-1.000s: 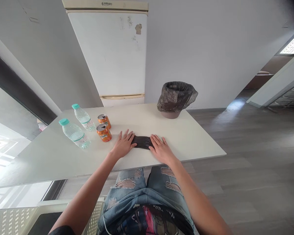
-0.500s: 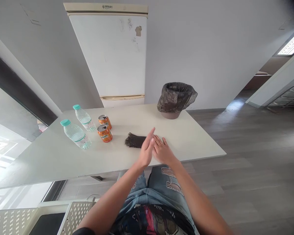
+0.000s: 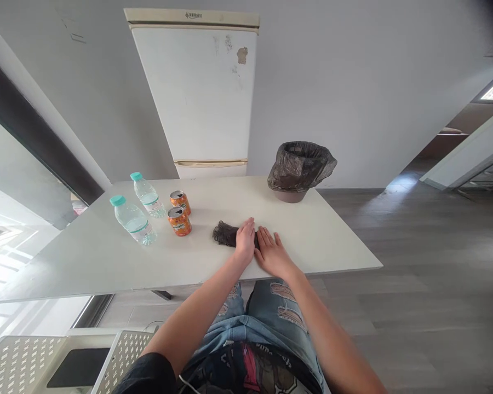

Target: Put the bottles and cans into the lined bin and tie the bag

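A flat white table (image 3: 320, 230) with a smooth, slightly glossy top is seen, and behind it a tall boxy refrigerator (image 3: 193, 93), its pale door scuffed and marked by a peeled brown patch. On the table's far right side, a rounded bin (image 3: 290, 196) is covered by a thin, wrinkled dark liner (image 3: 299, 167), flared loosely about its mouth. On the left, a front bottle (image 3: 135, 223) and a rear bottle (image 3: 148, 197) of clear plastic, both teal-capped, are tilted in the wide view. The black plastic bag (image 3: 225, 233), folded into a narrow strip with a crinkled, frilled left end, is placed near the front edge. Across it the left hand (image 3: 245, 238) is laid, fingers straight and together; by its right end the right hand (image 3: 273, 254) is pressed flat, fingers extended and slightly parted. Beside the bottles, two squat orange metal cans (image 3: 179, 221) are stood upright.

Half a second earlier, the left hand was raised on edge; now it has been lowered onto the strip. The right hand has been kept in place.
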A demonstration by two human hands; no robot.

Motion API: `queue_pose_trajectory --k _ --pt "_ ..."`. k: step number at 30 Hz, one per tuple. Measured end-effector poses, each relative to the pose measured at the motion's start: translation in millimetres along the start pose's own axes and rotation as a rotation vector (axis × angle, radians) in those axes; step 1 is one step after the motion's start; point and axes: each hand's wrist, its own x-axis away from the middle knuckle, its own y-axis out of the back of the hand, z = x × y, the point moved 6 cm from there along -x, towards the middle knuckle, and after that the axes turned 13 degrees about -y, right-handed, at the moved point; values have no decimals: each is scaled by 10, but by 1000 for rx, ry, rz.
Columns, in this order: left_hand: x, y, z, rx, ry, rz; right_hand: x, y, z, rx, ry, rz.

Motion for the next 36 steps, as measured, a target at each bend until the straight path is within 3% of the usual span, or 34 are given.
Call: queue_pose_trajectory --k 5,11,18,25,29,32,34,36 --pt "-113 128 -54 -104 -28 52 -2 -7 4 10 5 -34" --pt "-269 295 -183 -494 -175 212 6 21 10 -4 -1 -13" --pt "-443 665 -464 -637 -239 189 1 2 -16 -35 -3 -13" --pt "-505 976 -952 -942 -331 165 -28 -59 -53 -56 -2 13" --pt "-335 825 -1093 -1194 -516 302 3 -15 -35 -71 1 29" --pt "-115 521 -1015 -1240 -700 576 35 75 -15 -89 -8 -21" --pt "4 364 -882 -1192 -716 764 55 139 -6 -98 -16 -66" --pt "45 308 -755 -1127 -660 837 71 174 13 -99 0 -77"
